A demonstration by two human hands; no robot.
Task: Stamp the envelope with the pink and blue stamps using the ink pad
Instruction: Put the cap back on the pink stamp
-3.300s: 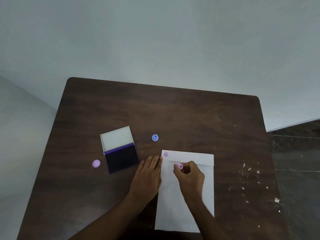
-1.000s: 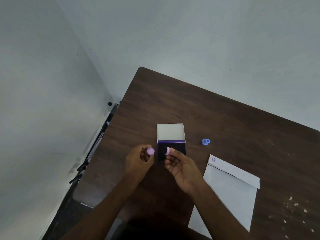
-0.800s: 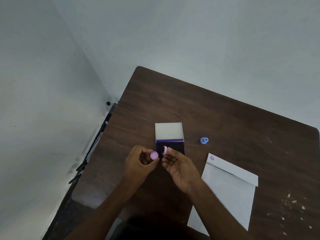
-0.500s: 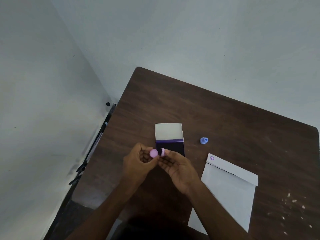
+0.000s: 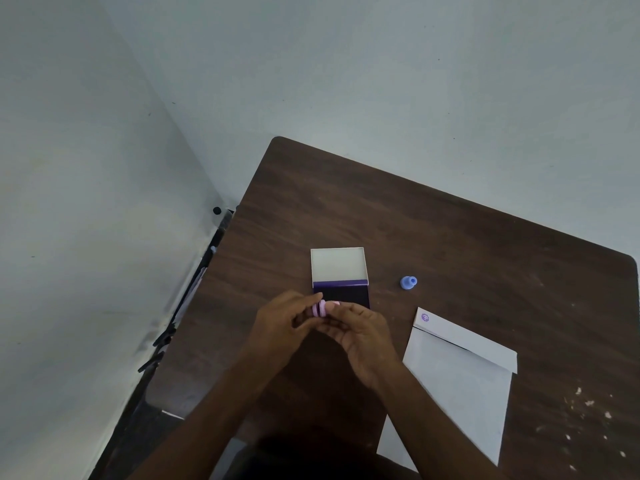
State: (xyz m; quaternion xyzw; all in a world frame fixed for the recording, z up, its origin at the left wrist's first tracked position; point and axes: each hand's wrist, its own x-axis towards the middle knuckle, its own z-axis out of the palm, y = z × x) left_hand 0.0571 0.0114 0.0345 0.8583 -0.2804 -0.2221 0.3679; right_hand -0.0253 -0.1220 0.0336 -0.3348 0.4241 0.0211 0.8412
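Capping of the pink stamp, by the look of it: cap and body pressed together at the centre of the frame, just below the dark half of the open ink pad. One purple mark already on the envelope, at its upper left corner; so pink step judged done, blue one not yet begun. Blue stamp standing alone on the tabletop, right of the ink pad and above the envelope, well apart from both hands. Next move, as judged: pink stamp put down, blue stamp picked up, pressed onto the dark pad, then onto a bare part of the envelope.

Left hand reaching in from lower left, fingers curled and pinching the left side of the pink stamp. Right hand coming from lower right, palm turned partly up, fingers closed on the right side of the same stamp. Hands touching at the fingertips, raised a little over the tabletop. Envelope lying flat at lower right, flap open, untouched.
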